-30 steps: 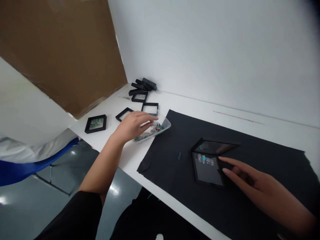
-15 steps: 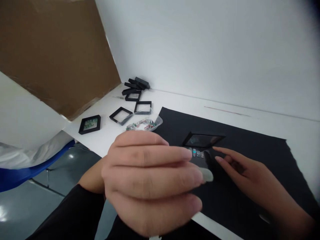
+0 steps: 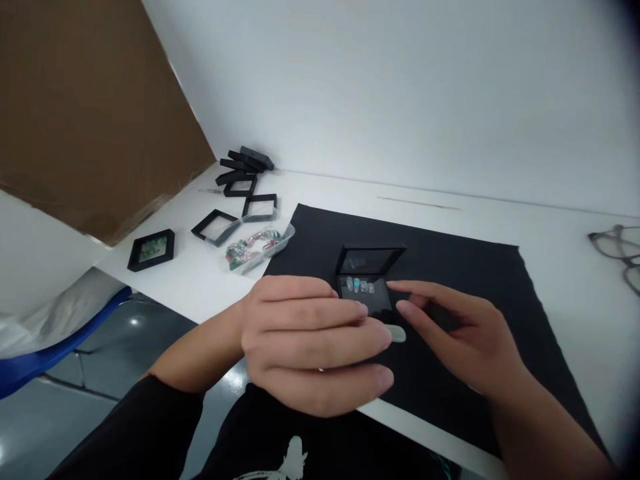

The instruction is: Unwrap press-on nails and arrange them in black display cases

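Note:
My left hand (image 3: pixel 320 350) is closed, its fingers side by side in front of an opened black case. A pale green, glossy, rounded piece like a press-on nail (image 3: pixel 397 333) sticks out past its fingertips; the thumb is hidden. The case's lid (image 3: pixel 370 261) stands raised with a see-through window. In its base (image 3: pixel 376 305) lies a short row of shiny decorated press-on nails (image 3: pixel 360 285), and the left hand covers the lower part. My right hand (image 3: pixel 460 327) is at the case's right edge, thumb and index finger apart, with the index tip at the hinge corner.
The case rests on a black mat (image 3: pixel 470 267) on a white table (image 3: pixel 340 190). To the left are a clear tub (image 3: pixel 260 247) of small packets, several black frames (image 3: pixel 215 227) and a frame with green contents (image 3: pixel 153 250). Eyeglasses (image 3: pixel 617 243) lie far right.
My left hand has moved away from the camera and the case shows more fully. The view has shifted right, bringing in the eyeglasses. My right hand stays beside the case.

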Available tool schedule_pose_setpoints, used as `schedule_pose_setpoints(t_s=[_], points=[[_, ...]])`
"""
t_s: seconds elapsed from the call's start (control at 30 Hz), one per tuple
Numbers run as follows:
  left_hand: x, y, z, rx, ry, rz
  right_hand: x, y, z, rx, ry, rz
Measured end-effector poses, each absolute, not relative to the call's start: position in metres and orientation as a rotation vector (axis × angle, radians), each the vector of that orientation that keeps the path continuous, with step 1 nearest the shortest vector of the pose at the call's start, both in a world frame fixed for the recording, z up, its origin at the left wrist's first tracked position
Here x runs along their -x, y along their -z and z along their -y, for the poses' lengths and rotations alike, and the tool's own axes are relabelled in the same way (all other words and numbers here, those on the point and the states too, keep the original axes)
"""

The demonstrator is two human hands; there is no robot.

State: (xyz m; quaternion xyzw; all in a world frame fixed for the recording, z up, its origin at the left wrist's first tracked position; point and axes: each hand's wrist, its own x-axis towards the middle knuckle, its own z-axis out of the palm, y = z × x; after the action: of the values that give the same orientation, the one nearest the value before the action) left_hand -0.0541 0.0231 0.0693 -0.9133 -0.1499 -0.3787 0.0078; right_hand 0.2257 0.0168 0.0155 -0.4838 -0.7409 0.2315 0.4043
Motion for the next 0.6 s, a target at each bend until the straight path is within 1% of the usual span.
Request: schedule_pose_setpoints(t_s=[0.1, 0.2, 0.3, 0.37, 0.43, 0.53, 0.6], points=[[0.047, -0.061, -0.03, 2.82, 1.278, 0.254, -0.22, -0.02, -0.012, 1.019, -0.767, 1.835], [0.043, -0.057, -0.033, 2.877, 1.238, 0.271, -0.212, -0.021, -0.006, 0.844, -0.966, 1.751], [0.042, -0.055, -0.034, 2.933, 1.145, 0.317, -0.204, -0.021, -0.001, 0.759, -1.084, 1.677], [0.041, -0.054, -0.034, 2.945, 1.107, 0.333, -0.2, -0.023, 0.002, 0.771, -1.123, 1.635], [0.04, -0.054, -0.034, 2.926, 1.144, 0.29, -0.197, -0.024, 0.005, 0.822, -1.138, 1.588], [0.038, -0.054, -0.035, 2.778, 1.199, 0.169, -0.196, -0.025, 0.007, 0.901, -1.113, 1.507], [0.036, -0.055, -0.036, 2.651, 1.164, 0.12, -0.196, -0.026, 0.008, 0.935, -1.085, 1.474]])
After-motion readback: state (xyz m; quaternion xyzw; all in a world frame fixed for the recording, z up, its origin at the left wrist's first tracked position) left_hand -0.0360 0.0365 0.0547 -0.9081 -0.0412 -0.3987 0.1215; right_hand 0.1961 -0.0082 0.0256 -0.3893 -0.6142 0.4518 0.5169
